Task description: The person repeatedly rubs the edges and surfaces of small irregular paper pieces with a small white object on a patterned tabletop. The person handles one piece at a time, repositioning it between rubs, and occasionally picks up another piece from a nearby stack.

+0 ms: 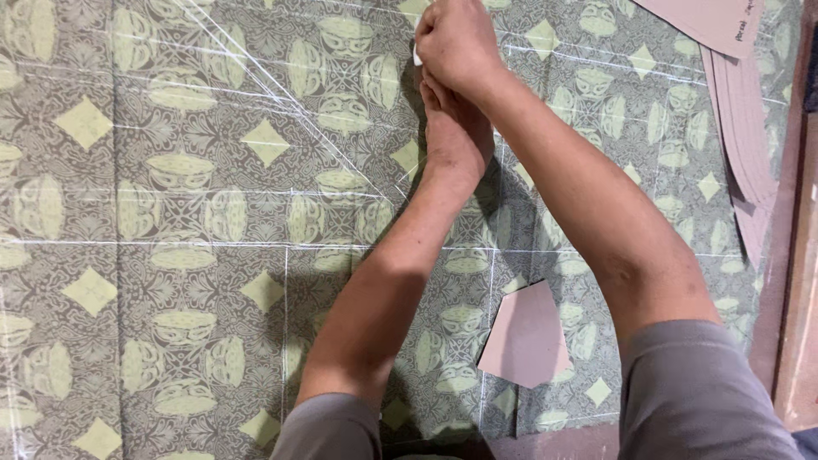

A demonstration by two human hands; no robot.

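Note:
A grey-green patterned fabric (187,221) with pale diamonds and white chalk lines covers the whole work surface. My right hand (456,43) is at the top centre, fingers closed on a small white piece of chalk (417,56) pressed to the fabric. My left hand (456,132) lies flat on the cloth directly beneath it, partly covered by the right hand, with its fingers hidden. Both forearms reach up from the bottom of the view.
A small pinkish card pattern piece (527,335) lies on the fabric between my arms. More curved pink card patterns (745,136) are stacked at the top right. A wooden edge (797,298) runs down the right side.

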